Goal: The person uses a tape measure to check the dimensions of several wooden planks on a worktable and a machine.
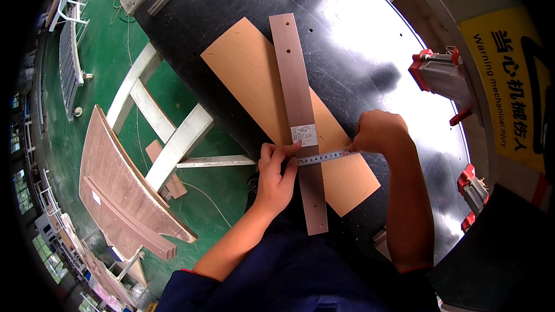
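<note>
A narrow grey-brown board [295, 86] with drilled holes near its ends and a white label [304, 134] lies crosswise over a wider light-wood board [245, 72]. Across the narrow board, just below the label, runs a pulled-out tape measure [326, 157]. At its left end my left hand [276, 173] pinches the tape against the board's edge, the thumb side by the label. Past the board's right side my right hand [378, 132] is closed in a fist around the tape's other end; the case is hidden in it.
Both boards rest on a black table [358, 58]. Red-and-grey clamps [442, 72] stand along its right side near a yellow warning sign [509, 86]. On the left, a white frame [173, 150] and a cart top [115, 185] bearing brown strips [130, 219] stand over the green floor [115, 46].
</note>
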A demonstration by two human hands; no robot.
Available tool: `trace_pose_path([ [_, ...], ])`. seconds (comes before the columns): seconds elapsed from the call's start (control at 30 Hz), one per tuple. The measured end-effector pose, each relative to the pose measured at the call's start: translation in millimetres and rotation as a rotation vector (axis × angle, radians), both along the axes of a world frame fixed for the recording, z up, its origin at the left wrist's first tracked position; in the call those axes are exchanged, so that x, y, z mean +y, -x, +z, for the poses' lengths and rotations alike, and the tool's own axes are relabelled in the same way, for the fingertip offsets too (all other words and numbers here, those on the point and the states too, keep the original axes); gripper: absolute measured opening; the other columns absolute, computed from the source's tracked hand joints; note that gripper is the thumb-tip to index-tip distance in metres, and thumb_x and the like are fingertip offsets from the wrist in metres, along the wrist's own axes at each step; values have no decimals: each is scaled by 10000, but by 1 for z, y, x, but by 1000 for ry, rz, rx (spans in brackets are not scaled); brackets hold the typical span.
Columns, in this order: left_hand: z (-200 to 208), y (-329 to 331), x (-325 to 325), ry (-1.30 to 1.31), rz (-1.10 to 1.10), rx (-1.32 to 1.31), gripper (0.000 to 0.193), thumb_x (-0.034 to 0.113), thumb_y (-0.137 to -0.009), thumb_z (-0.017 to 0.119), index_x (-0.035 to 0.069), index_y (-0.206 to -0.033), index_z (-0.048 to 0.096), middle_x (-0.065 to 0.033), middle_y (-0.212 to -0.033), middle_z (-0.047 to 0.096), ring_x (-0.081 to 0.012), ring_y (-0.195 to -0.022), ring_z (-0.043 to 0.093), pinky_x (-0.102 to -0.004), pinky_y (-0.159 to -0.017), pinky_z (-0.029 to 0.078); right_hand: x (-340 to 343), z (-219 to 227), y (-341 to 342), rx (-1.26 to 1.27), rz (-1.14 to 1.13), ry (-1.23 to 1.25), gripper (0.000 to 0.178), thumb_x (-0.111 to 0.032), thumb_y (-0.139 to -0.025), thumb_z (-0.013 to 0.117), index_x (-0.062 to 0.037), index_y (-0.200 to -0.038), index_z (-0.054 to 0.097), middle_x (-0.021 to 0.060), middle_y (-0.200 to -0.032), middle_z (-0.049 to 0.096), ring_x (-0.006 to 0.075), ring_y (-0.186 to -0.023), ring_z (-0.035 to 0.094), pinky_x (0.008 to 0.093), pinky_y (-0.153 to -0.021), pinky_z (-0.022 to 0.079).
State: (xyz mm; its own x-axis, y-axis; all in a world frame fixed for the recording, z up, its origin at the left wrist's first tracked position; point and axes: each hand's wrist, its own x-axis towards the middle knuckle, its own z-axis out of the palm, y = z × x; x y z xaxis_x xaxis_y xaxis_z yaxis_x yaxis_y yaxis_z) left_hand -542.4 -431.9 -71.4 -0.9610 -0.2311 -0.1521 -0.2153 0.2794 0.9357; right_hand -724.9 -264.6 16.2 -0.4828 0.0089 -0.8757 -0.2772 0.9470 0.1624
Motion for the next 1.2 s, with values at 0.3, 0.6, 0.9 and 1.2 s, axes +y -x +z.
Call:
trace_pose_path([
  [0.3,2,0,0,15,-6,-11,295,55,-901,608,75,-1182,696,-93,-980,528,-256,-917,541,-371,-859,400,0,0,0,-6,-2,-8,337,-454,-777,830,-191,-987,821,20,-957,772,193,-942,723,341,-824,550],
  [0.6,2,1,0,18,-7,-17,290,60,-901,613,78,-1178,697,-92,-976,529,-258,-917,545,-373,-858,404,0,1,0,-9,-10,-1,365,-459,-768,835,-173,-994,817,23,-959,772,195,-939,724,341,-825,551],
  [0.9,2,1,0,29,-7,-6,292,59,-896,619,80,-1176,700,-88,-967,529,-252,-910,541,-368,-856,400,1,0,-2,11,-16,12,358,-445,-762,838,-171,-991,816,21,-968,774,191,-946,725,332,-835,554],
  [1.2,2,1,0,45,-6,-2,297,61,-901,612,79,-1184,697,-87,-968,528,-251,-915,537,-366,-859,394,0,1,-2,2,-20,-2,355,-435,-750,834,-173,-989,815,23,-966,773,185,-935,728,327,-837,555],
])
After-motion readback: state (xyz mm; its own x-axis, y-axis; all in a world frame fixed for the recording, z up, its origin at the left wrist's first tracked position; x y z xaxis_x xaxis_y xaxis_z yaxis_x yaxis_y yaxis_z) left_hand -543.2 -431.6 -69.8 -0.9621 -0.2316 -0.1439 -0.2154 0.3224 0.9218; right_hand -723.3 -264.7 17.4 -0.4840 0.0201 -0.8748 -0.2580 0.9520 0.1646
